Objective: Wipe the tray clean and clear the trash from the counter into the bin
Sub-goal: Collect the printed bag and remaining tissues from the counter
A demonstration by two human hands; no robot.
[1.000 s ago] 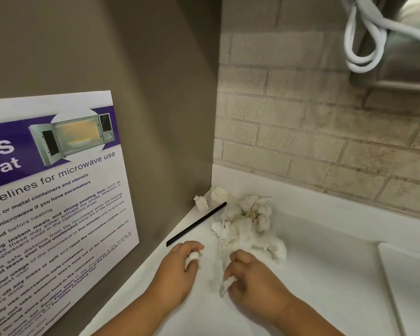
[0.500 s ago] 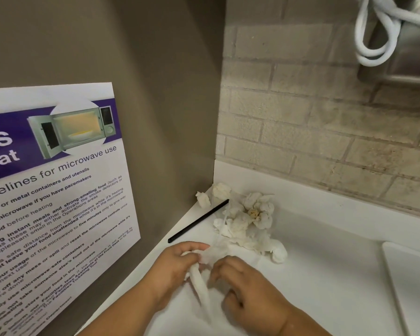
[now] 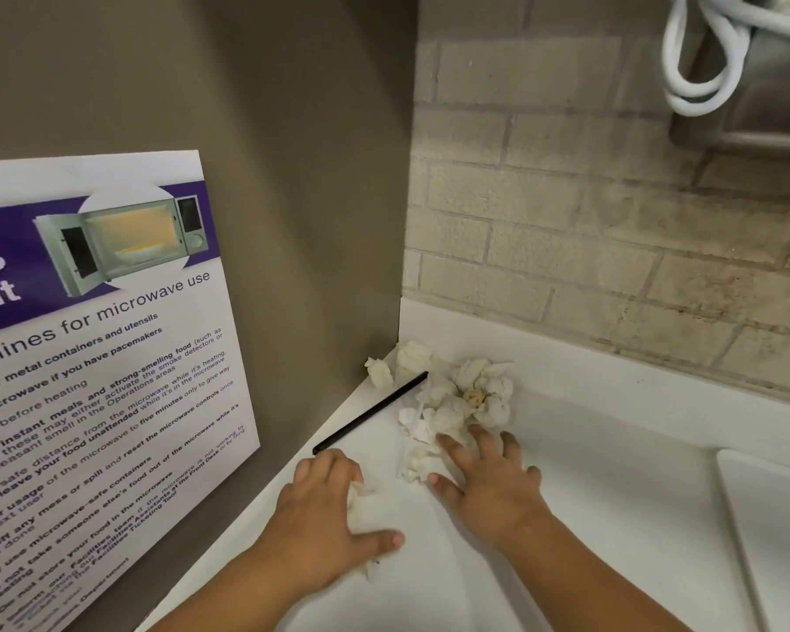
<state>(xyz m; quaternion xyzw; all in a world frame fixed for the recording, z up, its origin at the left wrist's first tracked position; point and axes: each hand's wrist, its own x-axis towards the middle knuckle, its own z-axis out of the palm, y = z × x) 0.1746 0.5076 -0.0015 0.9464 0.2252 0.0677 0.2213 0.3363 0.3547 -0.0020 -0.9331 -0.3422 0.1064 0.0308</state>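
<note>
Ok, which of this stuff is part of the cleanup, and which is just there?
Job: tissue pile, black straw, tissue wad gripped in left hand, right hand at the pile, tray.
Just there: microwave poster, white cord, brick wall.

This is a shared staff kitchenette in a workplace, not a home. The poster (image 3: 110, 358) at the left of the frame gives printed guidelines for microwave use and pictures a microwave. It also mentions a Facilities team, a Front Desk and Operations areas. A white counter (image 3: 612, 472) fills the lower half and runs into a corner, backed by a pale brick wall (image 3: 589, 221). At upper right is a metal appliance (image 3: 762, 111) with a looped white cord (image 3: 698, 84).
</note>
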